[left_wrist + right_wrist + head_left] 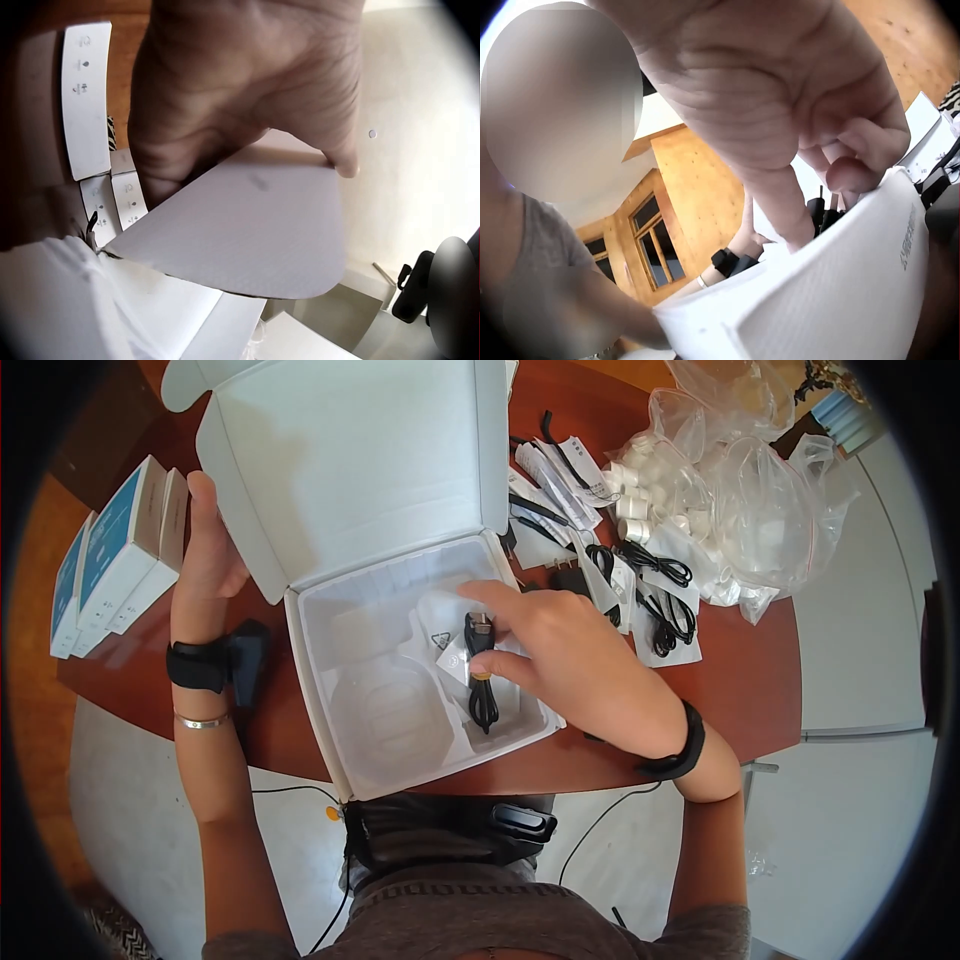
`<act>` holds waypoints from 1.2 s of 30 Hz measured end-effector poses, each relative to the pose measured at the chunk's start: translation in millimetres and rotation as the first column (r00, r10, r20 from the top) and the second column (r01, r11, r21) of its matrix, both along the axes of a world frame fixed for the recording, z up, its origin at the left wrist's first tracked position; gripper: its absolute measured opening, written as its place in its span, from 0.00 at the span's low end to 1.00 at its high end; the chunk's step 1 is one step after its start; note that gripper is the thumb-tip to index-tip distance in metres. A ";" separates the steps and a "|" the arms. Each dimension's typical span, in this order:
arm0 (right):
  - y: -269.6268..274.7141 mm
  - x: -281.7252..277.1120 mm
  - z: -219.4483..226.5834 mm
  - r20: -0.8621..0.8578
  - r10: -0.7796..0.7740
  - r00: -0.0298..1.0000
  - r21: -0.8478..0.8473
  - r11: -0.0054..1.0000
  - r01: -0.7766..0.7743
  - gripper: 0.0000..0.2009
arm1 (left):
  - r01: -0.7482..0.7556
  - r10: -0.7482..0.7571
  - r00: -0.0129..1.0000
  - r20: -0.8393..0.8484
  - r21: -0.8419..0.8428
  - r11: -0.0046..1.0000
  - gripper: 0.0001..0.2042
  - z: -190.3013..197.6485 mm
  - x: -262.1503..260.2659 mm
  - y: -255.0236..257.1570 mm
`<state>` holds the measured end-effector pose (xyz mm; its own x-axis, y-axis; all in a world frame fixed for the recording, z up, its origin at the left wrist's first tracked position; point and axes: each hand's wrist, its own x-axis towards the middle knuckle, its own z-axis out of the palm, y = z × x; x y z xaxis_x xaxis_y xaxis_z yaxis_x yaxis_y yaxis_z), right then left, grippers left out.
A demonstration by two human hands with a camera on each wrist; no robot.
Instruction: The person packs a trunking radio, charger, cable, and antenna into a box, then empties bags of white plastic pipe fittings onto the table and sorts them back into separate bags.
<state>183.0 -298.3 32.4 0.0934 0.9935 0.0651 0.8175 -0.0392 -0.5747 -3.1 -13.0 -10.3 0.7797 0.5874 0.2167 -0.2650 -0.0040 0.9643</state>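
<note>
An open white box point(318, 700) with a moulded pale tray point(385, 710) inside stands on the table, its lid point(360, 470) raised. The left hand point(207, 550) is at the lid's left side; in the left wrist view that hand point(247, 82) grips a white flap point(247, 225) between thumb and fingers. The right hand point(560, 640) reaches over the tray's right compartment and pinches a bundled black cable point(483, 705). A small white label point(455, 660) lies beside the cable. In the right wrist view the right hand's point(802, 112) fingers are bent above the box wall point(817, 285), partly hiding black plug ends.
Several blue-and-white boxes point(125, 550) stand at the left. Behind and right of the open box lie bundled cables point(665, 565), paper leaflets point(560, 480) and clear plastic bags point(765, 510) with white parts. A black device point(524, 822) rests on the person's lap.
</note>
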 end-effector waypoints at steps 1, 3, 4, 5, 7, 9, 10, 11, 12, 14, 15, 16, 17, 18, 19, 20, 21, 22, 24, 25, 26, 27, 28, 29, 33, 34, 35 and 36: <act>0.4 -2.5 1.5 0.060 -0.021 0.998 -0.011 1.000 0.022 0.17 | 0.021 -0.021 1.000 0.005 0.004 1.000 0.46 -0.4 -0.8 1.9; 1.1 0.0 -0.4 0.075 -0.038 0.996 0.031 0.999 0.036 0.16 | 0.024 -0.024 1.000 0.003 0.004 1.000 0.45 -0.6 -1.8 3.3; 1.8 2.6 -1.0 0.092 -0.053 0.994 0.071 0.996 0.047 0.15 | 0.025 -0.025 1.000 0.003 0.003 1.000 0.45 1.4 -1.1 1.1; 3.3 7.2 0.4 0.090 -0.053 0.995 0.069 0.996 0.047 0.15 | 0.026 -0.026 1.000 0.002 0.002 1.000 0.45 3.4 0.0 -1.9; 5.7 20.8 5.3 0.170 -0.251 0.953 0.128 0.964 0.231 0.15 | -0.064 0.064 0.998 -0.012 -0.004 0.998 0.44 8.5 4.3 -10.0; -0.7 40.2 -2.4 0.269 -0.279 0.922 0.050 0.960 0.276 0.19 | -0.085 0.085 0.996 -0.019 -0.005 0.996 0.44 10.7 6.8 -13.2; -3.2 45.6 -3.9 0.367 -0.297 0.882 -0.023 0.945 0.327 0.23 | -0.105 0.105 0.994 -0.026 -0.004 0.994 0.44 11.5 7.0 -13.2; -6.3 48.0 -3.8 0.366 -0.297 0.882 -0.021 0.945 0.327 0.23 | -0.106 0.106 0.994 -0.027 -0.002 0.994 0.44 11.5 6.9 -12.4; -8.8 48.3 -1.5 0.351 -0.214 0.912 -0.113 0.957 0.268 0.25 | -0.105 0.104 0.994 -0.028 -0.010 0.994 0.44 10.8 7.0 -11.4; -7.1 46.0 4.1 0.299 -0.142 0.944 -0.237 0.947 0.218 0.25 | -0.103 0.103 0.994 -0.030 -0.018 0.994 0.44 10.7 7.0 -11.6; -6.0 45.3 3.4 0.298 -0.142 0.944 -0.237 0.947 0.218 0.25 | -0.097 0.097 0.995 -0.036 -0.014 0.995 0.45 11.6 7.3 -12.8; -5.2 44.9 2.4 0.295 -0.135 0.946 -0.229 0.951 0.207 0.23 | -0.091 0.091 0.995 -0.042 -0.010 0.996 0.45 12.3 7.5 -13.7; -4.1 44.4 1.3 0.293 -0.128 0.947 -0.220 0.955 0.197 0.20 | -0.091 0.090 0.995 -0.042 -0.009 0.996 0.45 12.8 7.8 -14.3; -1.7 43.2 -1.5 0.292 -0.129 0.948 -0.219 0.955 0.197 0.20 | -0.100 0.099 0.994 -0.045 -0.013 0.995 0.45 13.2 8.0 -14.8; 1.1 41.9 -6.1 0.331 -0.130 0.935 -0.223 0.952 0.212 0.19 | -0.109 0.108 0.993 -0.048 -0.017 0.994 0.45 13.5 8.1 -15.5; 2.9 41.7 -10.2 0.369 -0.131 0.920 -0.225 0.948 0.226 0.17 | -0.108 0.107 0.993 -0.049 -0.016 0.994 0.45 13.8 8.4 -16.3; 3.6 42.7 -14.0 0.368 -0.133 0.920 -0.224 0.948 0.226 0.17 | -0.123 0.123 0.991 -0.044 -0.013 0.992 0.46 13.9 8.9 -17.0; 4.4 43.6 -17.7 0.383 -0.136 0.914 -0.184 0.958 0.220 0.16 | -0.139 0.138 0.990 -0.039 -0.011 0.990 0.46 13.8 9.0 -17.2; 5.3 43.3 -17.3 0.396 -0.139 0.907 -0.143 0.967 0.211 0.14 | -0.131 0.131 0.990 -0.044 -0.004 0.991 0.46 13.4 8.1 -16.0; 5.6 42.2 -11.4 0.349 -0.240 0.906 -0.053 0.960 0.275 0.15 | -0.124 0.124 0.991 -0.047 0.000 0.992 0.46 12.8 7.4 -14.9; 5.9 41.1 -4.8 0.294 -0.334 0.895 0.033 0.940 0.340 0.15 | -0.127 0.127 0.991 -0.047 -0.002 0.992 0.46 11.7 6.0 -13.1; 6.3 37.5 1.9 0.296 -0.330 0.896 0.031 0.941 0.337 0.15 | -0.092 0.092 0.994 -0.054 0.004 0.996 0.46 10.4 4.2 -10.6; 6.6 30.8 8.9 0.217 -0.355 0.910 0.180 0.930 0.320 0.15 | -0.058 0.058 0.996 -0.061 0.011 0.998 0.46 9.6 2.9 -9.4; 6.7 23.9 14.3 0.133 -0.365 0.921 0.326 0.894 0.307 0.15 | -0.061 0.062 0.996 -0.060 0.010 0.998 0.46 9.5 2.7 -10.3; 4.3 6.2 17.0 -0.078 0.276 0.958 0.361 0.903 -0.231 0.19 | -0.080 0.080 0.995 -0.062 0.005 0.997 0.47 10.5 3.4 -11.8; 2.0 -1.2 18.6 -0.155 0.373 0.915 0.283 0.904 -0.320 0.19 | -0.072 0.071 0.995 -0.064 -0.003 0.997 0.47 10.2 3.3 -11.1; 0.2 -6.0 15.2 -0.148 0.427 0.892 0.211 0.895 -0.394 0.18 | -0.068 0.067 0.996 -0.065 -0.003 0.998 0.47 10.0 3.3 -10.9; -1.2 -12.6 13.3 -0.057 0.444 0.894 0.206 0.882 -0.424 0.17 | -0.077 0.076 0.995 -0.065 -0.010 0.997 0.47 9.6 3.2 -10.8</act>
